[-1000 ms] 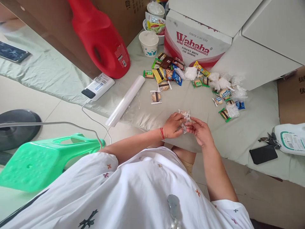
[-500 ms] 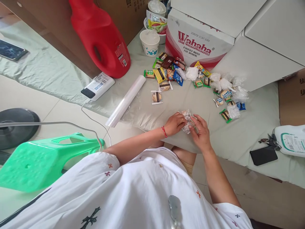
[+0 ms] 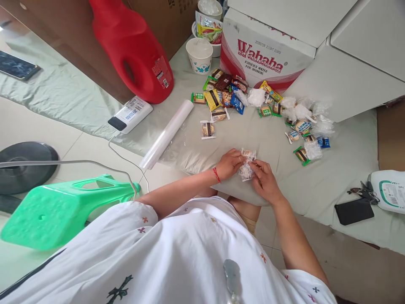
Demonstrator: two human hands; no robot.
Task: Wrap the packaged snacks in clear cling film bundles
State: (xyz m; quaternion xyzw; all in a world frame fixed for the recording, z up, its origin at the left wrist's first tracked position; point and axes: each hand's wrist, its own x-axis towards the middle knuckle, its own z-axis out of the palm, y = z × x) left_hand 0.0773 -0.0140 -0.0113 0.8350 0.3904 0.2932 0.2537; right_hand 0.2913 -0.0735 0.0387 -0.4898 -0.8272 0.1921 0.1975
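Note:
My left hand (image 3: 229, 164) and my right hand (image 3: 264, 181) meet over a pale green cloth (image 3: 284, 177) and both pinch a small snack packet (image 3: 246, 164) wrapped in crinkled clear film. The fingers of both hands are closed on the wrap, with the packet between them. A red string band circles my left wrist. Just left of my hands lies a roll of clear film (image 3: 167, 133) with a loose sheet of it spread on the cloth. A single unwrapped snack packet (image 3: 207, 129) lies a little beyond my left hand.
Beyond my hands lie a heap of coloured snack packets (image 3: 223, 95) and a group of film-wrapped ones (image 3: 303, 122). A red jug (image 3: 133, 50), a paper cup (image 3: 199, 55), a Wahaha box (image 3: 262, 59), a power bank (image 3: 130, 115), a black wallet (image 3: 353, 211) and a green stool (image 3: 63, 209) surround the spot.
Both hands have kept working the film round the same packet, turning it a little; my right hand has slid slightly lower. The camera view has shifted a bit.

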